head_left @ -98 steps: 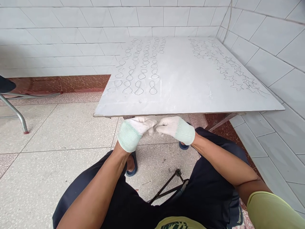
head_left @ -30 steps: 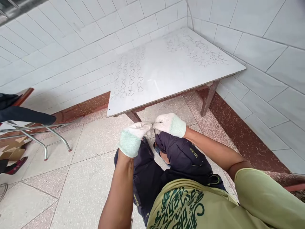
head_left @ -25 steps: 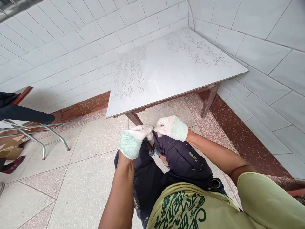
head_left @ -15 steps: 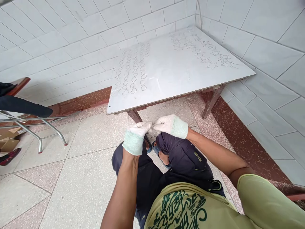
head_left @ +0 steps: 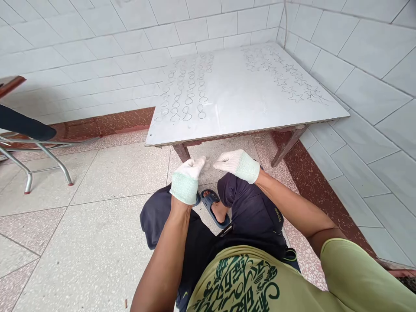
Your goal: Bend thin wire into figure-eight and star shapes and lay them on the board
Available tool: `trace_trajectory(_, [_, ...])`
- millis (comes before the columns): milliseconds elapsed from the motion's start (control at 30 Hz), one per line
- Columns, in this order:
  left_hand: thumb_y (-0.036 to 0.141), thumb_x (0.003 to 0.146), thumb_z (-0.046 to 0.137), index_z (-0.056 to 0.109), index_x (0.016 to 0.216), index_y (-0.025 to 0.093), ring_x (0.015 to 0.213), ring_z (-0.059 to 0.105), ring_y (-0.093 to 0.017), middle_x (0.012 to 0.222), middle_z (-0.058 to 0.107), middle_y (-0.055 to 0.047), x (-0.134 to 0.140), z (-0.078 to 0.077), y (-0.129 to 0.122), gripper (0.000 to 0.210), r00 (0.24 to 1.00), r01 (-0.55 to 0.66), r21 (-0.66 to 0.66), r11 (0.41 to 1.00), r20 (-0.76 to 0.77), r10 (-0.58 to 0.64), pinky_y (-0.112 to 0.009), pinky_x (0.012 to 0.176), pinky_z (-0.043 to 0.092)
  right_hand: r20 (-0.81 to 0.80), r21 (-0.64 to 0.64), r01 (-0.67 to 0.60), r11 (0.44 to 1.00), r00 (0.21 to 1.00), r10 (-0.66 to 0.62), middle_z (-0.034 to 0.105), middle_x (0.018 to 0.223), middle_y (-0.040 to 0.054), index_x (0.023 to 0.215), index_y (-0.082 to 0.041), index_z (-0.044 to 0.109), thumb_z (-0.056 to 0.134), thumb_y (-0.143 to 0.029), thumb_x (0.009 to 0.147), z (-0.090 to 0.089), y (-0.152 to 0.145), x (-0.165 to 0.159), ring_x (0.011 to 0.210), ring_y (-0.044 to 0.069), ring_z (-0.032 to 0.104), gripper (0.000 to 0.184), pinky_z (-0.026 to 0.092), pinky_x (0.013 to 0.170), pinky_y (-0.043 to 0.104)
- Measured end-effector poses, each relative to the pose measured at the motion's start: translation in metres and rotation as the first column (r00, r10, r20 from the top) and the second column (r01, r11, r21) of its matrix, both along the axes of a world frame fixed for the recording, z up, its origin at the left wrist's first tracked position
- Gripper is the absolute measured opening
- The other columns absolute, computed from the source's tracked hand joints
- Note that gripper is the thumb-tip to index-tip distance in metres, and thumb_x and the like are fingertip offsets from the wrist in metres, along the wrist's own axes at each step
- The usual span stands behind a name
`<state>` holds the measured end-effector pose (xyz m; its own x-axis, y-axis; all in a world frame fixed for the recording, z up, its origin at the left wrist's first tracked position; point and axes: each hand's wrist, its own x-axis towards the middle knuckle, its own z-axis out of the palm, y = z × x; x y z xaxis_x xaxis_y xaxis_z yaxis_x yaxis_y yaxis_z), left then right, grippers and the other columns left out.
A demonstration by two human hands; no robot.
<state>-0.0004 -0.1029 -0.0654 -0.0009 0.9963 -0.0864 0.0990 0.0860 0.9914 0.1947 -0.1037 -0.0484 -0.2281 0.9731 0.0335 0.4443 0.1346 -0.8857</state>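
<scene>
Both of my hands wear white knit gloves with pale green cuffs and hover over my knees, close in front of the table edge. My left hand [head_left: 191, 170] is closed, its fingertips pinched together. A small gap away, my right hand [head_left: 233, 163] is also closed in a pinch, fingertips pointing at the left hand. Whatever lies between the fingers is too thin or hidden to make out. On the white low table [head_left: 240, 104] lie rows of thin wire-like figure-eight shapes [head_left: 187, 99] at the left and thin star shapes [head_left: 294, 82] at the right.
White tiled walls [head_left: 367, 104] meet at the table's far right corner. A metal-legged stool [head_left: 48, 160] and a person's dark-clothed leg [head_left: 26, 124] are at the left. My sandalled foot [head_left: 216, 210] rests on the speckled floor [head_left: 107, 242] below my hands.
My hands have come slightly apart at the fingertips and risen a little. My knees have spread wider, and the view has shifted, with the stool now farther left.
</scene>
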Motion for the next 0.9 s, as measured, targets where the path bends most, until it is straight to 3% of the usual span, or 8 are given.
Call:
trace_trajectory(100, [0.076,0.089,0.066,0.082,0.119,0.014,0.099,0.076,-0.026,0.101,0.083,-0.011,-0.013,0.000,-0.001,0.071,0.995,-0.038,0.040,0.998,-0.086,0.042,-0.035,0.096,0.054,-0.064,-0.012,0.026,1.000,0.998,-0.027,0.080,0.080,0.0012,0.072,-0.021,0.079,0.077,-0.038,0.090,-0.003,0.006,0.000,0.083,0.020,0.075,0.025,0.053,0.078,0.029])
trace_trajectory(233, [0.080,0.085,0.068,0.082,0.115,0.012,0.096,0.078,-0.027,0.100,0.083,-0.013,-0.034,-0.008,-0.002,0.075,0.994,-0.036,0.027,0.999,-0.099,0.038,-0.037,0.095,0.057,-0.223,-0.065,0.096,0.993,0.969,-0.108,0.079,0.077,0.0025,0.070,-0.021,0.077,0.078,-0.039,0.087,-0.005,0.021,0.004,0.078,0.020,0.075,0.025,0.057,0.078,0.031])
trace_trajectory(367, [0.081,0.083,0.067,0.082,0.113,0.011,0.095,0.078,-0.029,0.099,0.083,-0.015,-0.046,-0.016,0.004,0.077,0.992,-0.025,-0.007,1.000,-0.123,0.024,-0.040,0.096,0.059,-0.317,-0.130,0.148,0.980,0.931,-0.182,0.078,0.075,0.0027,0.071,-0.020,0.077,0.077,-0.031,0.086,0.007,0.040,0.013,0.074,0.017,0.074,0.019,0.059,0.077,0.030])
trace_trajectory(567, [0.074,0.088,0.060,0.079,0.123,0.013,0.103,0.077,-0.030,0.105,0.084,-0.013,-0.031,0.008,0.020,0.073,0.976,0.012,0.047,0.999,-0.220,-0.001,-0.040,0.097,0.059,-0.377,-0.162,0.149,0.975,0.904,-0.201,0.076,0.072,0.0005,0.069,-0.020,0.076,0.075,-0.021,0.088,0.029,0.058,0.026,0.069,0.013,0.070,0.018,0.059,0.075,0.028])
trace_trajectory(700, [0.073,0.087,0.055,0.080,0.121,0.016,0.110,0.078,-0.033,0.107,0.084,-0.014,-0.028,0.018,0.028,0.071,0.938,-0.004,0.018,1.000,-0.345,0.010,-0.041,0.099,0.058,-0.298,-0.177,0.177,0.968,0.928,-0.224,0.075,0.073,0.0016,0.068,-0.019,0.071,0.068,-0.018,0.096,0.033,0.077,0.037,0.068,0.012,0.069,0.028,0.060,0.074,0.027])
trace_trajectory(833, [0.069,0.087,0.056,0.081,0.114,0.018,0.109,0.079,-0.034,0.105,0.085,-0.013,-0.046,0.006,0.035,0.063,0.901,-0.015,0.023,1.000,-0.432,0.023,-0.041,0.096,0.060,-0.151,-0.160,0.244,0.956,0.952,-0.268,0.077,0.081,0.0064,0.075,-0.016,0.072,0.064,-0.021,0.103,0.045,0.117,0.070,0.072,0.014,0.070,0.030,0.061,0.076,0.029])
trace_trajectory(900, [0.069,0.086,0.056,0.080,0.108,0.020,0.105,0.079,-0.034,0.098,0.085,-0.012,-0.061,-0.004,0.039,0.059,0.871,-0.028,0.006,1.000,-0.490,0.027,-0.042,0.095,0.060,-0.084,-0.128,0.288,0.949,0.950,-0.300,0.078,0.096,0.0102,0.091,-0.013,0.076,0.068,-0.026,0.104,0.054,0.143,0.093,0.086,0.018,0.073,0.020,0.063,0.084,0.033])
